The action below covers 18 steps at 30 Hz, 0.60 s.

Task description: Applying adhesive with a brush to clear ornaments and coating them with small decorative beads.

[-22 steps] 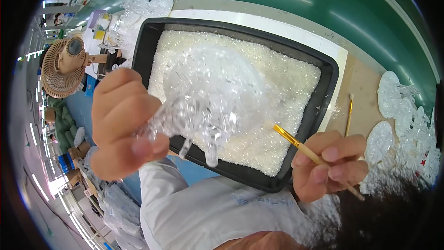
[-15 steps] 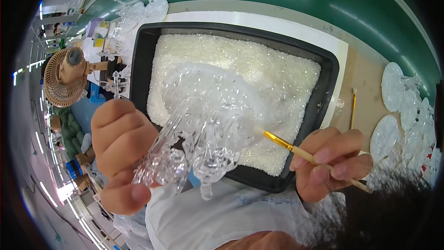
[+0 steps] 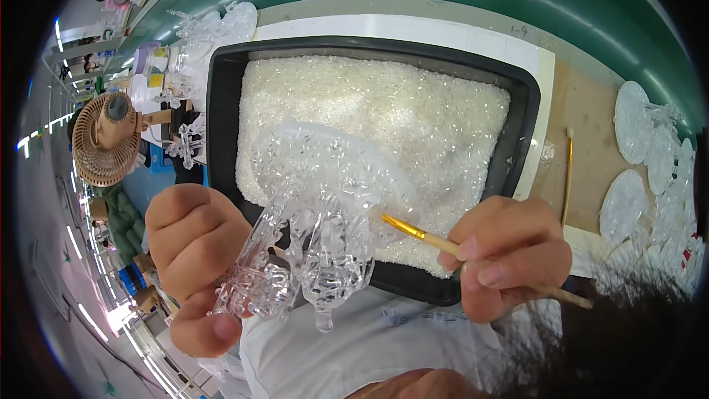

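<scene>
My left hand [image 3: 193,255] grips a clear plastic ornament [image 3: 314,207] with a round domed top and dangling icicle-like parts. It is held over the near edge of a black tray [image 3: 226,77] filled with white glittery granules [image 3: 391,114]. My right hand [image 3: 506,255] holds a thin wooden brush [image 3: 443,242] with a gold ferrule, and the tip touches the ornament's right side. A pale garment lies under both hands.
Several clear round ornaments [image 3: 639,114] lie on the brown bench at the right, with a second brush [image 3: 567,174] beside the tray. More clear pieces [image 3: 214,26] sit at the far left. A tan fan [image 3: 107,137] stands left of the tray. A green surface runs behind.
My left hand has lowered and tilted the ornament toward me. The brush tip has come against the ornament's right side.
</scene>
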Tool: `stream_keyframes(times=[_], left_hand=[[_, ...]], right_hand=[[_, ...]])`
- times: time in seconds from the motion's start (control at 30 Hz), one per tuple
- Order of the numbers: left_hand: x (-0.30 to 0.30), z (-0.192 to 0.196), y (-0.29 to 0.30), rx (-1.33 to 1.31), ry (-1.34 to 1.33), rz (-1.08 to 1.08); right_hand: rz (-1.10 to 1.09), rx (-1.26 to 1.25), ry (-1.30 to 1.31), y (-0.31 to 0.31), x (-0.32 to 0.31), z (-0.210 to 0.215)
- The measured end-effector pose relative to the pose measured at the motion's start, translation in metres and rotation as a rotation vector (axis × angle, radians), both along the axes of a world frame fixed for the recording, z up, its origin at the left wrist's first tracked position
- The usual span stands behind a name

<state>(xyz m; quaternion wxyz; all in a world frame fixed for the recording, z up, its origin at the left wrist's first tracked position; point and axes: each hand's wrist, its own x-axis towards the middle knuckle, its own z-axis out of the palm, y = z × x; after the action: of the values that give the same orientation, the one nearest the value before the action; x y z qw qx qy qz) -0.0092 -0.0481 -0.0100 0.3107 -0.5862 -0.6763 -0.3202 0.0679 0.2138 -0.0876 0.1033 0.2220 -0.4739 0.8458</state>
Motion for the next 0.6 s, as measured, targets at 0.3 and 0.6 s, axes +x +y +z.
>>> stream_keyframes(times=[0.3, 0.6], left_hand=[[0.002, -0.004, 0.004, 0.069, -0.002, 0.086], [0.001, -0.008, 0.011, 0.154, -0.045, 0.067]], right_hand=[[-0.207, 0.108, 0.089, -0.01, -0.007, 0.002], [-0.126, 0.106, 0.141, 0.006, -0.006, 0.001]])
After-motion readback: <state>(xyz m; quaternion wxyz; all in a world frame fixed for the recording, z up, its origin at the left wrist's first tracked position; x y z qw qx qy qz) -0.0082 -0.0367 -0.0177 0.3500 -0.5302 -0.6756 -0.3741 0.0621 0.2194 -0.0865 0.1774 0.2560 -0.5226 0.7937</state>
